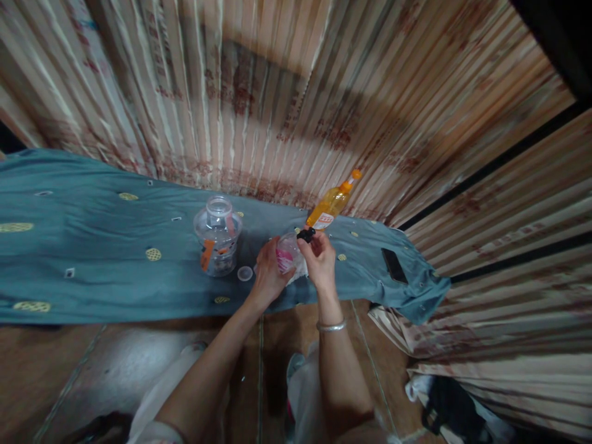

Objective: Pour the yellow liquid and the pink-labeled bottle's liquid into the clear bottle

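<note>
My left hand (271,269) is wrapped round a clear plastic container (287,251) with a pink label. Between the thumb and fingers of my right hand (320,259) is a small black object (306,235), held just above the container's upper right side; its kind I cannot make out. Something white, partly hidden by my hands, lies under the container. Left of my left hand a small round translucent lid (245,273) rests on the cloth. Behind my right hand stands a bottle of orange-yellow liquid (329,206) with an orange pump top.
A large clear jar (218,237) with orange markings stands to the left on the teal patterned cloth (106,246). A dark phone (394,266) lies at the right. Pleated curtains (259,111) hang behind and to the right. A black bag (456,407) is on the floor.
</note>
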Demonstrator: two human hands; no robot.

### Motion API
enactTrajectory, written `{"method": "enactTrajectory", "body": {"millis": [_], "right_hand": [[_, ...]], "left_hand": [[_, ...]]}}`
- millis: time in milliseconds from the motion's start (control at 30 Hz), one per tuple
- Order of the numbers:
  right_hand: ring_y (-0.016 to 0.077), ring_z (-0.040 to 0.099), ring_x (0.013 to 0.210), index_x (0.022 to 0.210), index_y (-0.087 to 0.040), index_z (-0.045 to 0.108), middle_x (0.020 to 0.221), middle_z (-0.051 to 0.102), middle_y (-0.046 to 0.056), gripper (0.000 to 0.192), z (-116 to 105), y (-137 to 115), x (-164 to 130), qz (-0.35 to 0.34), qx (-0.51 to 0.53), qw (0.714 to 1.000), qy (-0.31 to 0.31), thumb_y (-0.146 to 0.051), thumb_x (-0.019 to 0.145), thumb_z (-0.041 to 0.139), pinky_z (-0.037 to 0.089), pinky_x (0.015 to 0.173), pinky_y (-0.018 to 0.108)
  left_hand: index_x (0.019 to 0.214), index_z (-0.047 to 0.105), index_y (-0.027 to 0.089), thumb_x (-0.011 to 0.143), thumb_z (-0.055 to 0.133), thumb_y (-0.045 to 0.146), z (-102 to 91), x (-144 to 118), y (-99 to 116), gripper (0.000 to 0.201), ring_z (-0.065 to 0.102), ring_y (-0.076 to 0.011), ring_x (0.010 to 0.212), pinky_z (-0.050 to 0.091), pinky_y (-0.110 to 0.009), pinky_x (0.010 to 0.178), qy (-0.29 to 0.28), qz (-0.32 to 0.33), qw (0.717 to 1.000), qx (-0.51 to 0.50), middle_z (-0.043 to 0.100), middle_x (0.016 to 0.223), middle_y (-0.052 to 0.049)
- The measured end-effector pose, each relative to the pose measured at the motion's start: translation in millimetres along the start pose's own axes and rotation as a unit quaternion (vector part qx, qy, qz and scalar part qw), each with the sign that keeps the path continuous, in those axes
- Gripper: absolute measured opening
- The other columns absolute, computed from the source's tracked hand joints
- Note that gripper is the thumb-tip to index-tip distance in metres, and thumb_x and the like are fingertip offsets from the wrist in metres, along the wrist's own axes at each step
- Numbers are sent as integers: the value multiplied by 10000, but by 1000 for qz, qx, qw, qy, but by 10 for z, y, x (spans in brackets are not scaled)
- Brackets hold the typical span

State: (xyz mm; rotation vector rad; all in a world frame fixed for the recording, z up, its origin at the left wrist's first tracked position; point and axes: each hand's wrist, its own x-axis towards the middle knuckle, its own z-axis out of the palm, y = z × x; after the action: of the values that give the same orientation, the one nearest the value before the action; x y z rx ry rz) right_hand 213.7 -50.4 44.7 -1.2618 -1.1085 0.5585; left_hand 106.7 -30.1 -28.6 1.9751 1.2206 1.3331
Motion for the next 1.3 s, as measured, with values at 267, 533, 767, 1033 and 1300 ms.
{"method": "enactTrajectory", "body": {"millis": [267,533,767,1033,1300], "right_hand": [[181,630,998,1063,-205,573,1082,669,48,438,32,14,-22,1,-10,1000,0,-418,701,698,483,952,367],[177,624,994,1042,-212,596,1064,675,40,360,3,0,-13,-2,-10,1000,-12,-410,743,635,481,944,358],[177,622,975,987,-194,567,1061,661,53,444,18,12,-10,3,-20,999,30,-447,660,731,472,950,367],[181,620,1001,1006,-201,601,1075,668,46,357,-6,14,0,-6,-4,1000,-1,-419,729,654,466,960,366],[175,629,962,910,-200,549,1049,667,53,389,20,14,-6,-1,-12,999,39,-448,670,729,483,936,368]], "left_hand": [[1338,323,182,646,732,222,19,3,-21,805,506,-324,1204,415,-497,1013,6,3,1000,-3,507,1307,-151],[1344,313,199,656,720,222,23,1,-19,799,502,-331,1204,401,-512,1018,-6,0,1000,0,503,1306,-148],[1338,331,194,656,734,227,8,2,6,793,509,-330,1194,406,-504,1015,-9,-4,1000,-7,513,1293,-139],[1342,331,173,647,735,212,11,2,-2,805,509,-334,1197,412,-506,1008,-8,1,1000,3,518,1292,-155],[1344,321,185,665,717,223,3,-3,5,786,505,-332,1201,412,-499,1006,-6,5,1000,-2,514,1291,-152]]}}
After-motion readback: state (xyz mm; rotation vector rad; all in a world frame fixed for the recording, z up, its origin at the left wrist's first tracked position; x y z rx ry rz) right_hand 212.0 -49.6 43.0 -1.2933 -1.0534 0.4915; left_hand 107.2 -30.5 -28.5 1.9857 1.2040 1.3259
